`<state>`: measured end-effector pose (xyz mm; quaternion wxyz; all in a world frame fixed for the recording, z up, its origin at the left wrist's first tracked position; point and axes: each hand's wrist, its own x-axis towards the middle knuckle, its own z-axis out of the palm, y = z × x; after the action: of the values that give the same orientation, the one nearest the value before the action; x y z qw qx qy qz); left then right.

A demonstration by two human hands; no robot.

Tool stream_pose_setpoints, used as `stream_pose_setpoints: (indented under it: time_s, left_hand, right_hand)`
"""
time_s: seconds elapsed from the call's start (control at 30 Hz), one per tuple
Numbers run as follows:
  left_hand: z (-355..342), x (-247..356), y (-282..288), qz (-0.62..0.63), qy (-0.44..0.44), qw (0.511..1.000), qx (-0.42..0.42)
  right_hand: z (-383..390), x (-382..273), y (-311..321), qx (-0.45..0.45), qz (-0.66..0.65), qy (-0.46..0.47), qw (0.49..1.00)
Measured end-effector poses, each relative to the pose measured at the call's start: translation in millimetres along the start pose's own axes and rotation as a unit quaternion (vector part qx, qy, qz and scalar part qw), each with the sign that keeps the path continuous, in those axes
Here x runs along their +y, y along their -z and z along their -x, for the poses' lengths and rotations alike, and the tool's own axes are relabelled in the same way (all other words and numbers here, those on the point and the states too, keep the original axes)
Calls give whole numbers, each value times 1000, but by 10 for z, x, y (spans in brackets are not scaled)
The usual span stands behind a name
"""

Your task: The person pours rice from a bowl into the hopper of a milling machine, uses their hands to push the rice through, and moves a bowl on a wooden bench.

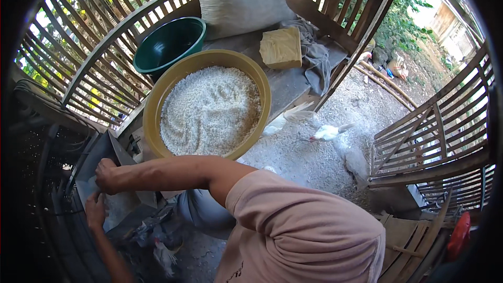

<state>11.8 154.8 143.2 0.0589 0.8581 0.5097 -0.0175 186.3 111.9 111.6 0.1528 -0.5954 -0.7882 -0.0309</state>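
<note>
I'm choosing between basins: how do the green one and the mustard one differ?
The mustard basin holds white grains; the green basin shows none, just its dark inside. The mustard basin sits in front and looks larger than the green basin behind it. Both are round and wide-mouthed.

Daylight enters through the slatted wall, upper left, and from the yard, upper right, bleaching the ground pale; soft shadows mark the grain. Lower left sinks near black, right hand and left hand in duller light beside it. Fisheye bows wall and gate; corners black, centre fairly sharp.
</note>
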Motion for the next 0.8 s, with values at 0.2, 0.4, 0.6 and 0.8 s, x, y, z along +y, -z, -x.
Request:
stream_pose_setpoints:
  time_s: [0.2,0.4,0.6,0.8]
  left_hand:
    - [113,-25,-155,134,-9,988,73]
    - [37,276,-82,71,-47,989,124]
    - [115,47,-196,113,1,981,159]
    - [157,202,-109,93,-23,981,166]
  right_hand:
    - [236,44,173,-49,-1,33,998]
    - [374,209,300,-108,-26,123,986]
    - [232,69,368,-239,-138,81,958]
    - [-41,501,74,25,-173,419,891]
